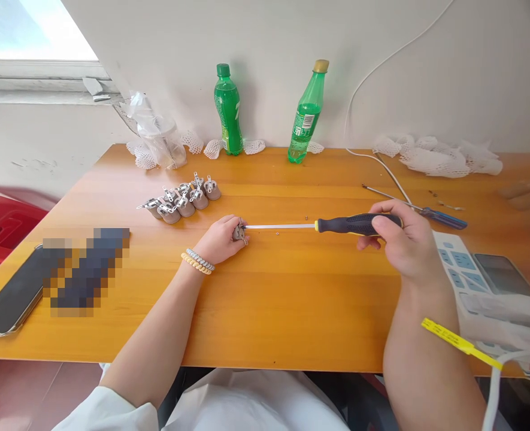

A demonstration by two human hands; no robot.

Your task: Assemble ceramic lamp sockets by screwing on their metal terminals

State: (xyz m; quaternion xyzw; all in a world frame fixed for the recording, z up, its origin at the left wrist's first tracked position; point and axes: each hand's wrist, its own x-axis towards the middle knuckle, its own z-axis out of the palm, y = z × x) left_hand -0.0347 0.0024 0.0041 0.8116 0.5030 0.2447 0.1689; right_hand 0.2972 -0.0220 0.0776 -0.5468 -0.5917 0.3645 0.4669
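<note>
Left hand: the left hand rests on the orange-brown wooden table, fingers curled shut around a small grey cylindrical part with a silver metal clip, pinning it to the tabletop near the middle of the table.
Right hand: the right hand is raised just above the table, fingers wrapped around the black-and-yellow handle of a long screwdriver with a white shaft.
Screwdriver: it lies nearly level, pointing from the right hand toward the left; its tip meets the small grey part at the left fingertips.
Wrists: two beaded bracelets, one pale and one yellow, sit on the left wrist.
Pile of parts: a cluster of similar grey cylindrical pieces with silver clips lies on the table beyond the left hand, well apart from the held one.
Second tool: a blue-handled screwdriver with a thin metal shaft lies flat behind the right hand.
Bottles: two green plastic bottles, one with a green cap and one with a yellow cap, stand at the wall.
Left edge: a dark smartphone lies near the table's front left corner.
Right edge: a white power strip with blue sockets lies beside the right forearm; white foam netting is heaped by the wall.
</note>
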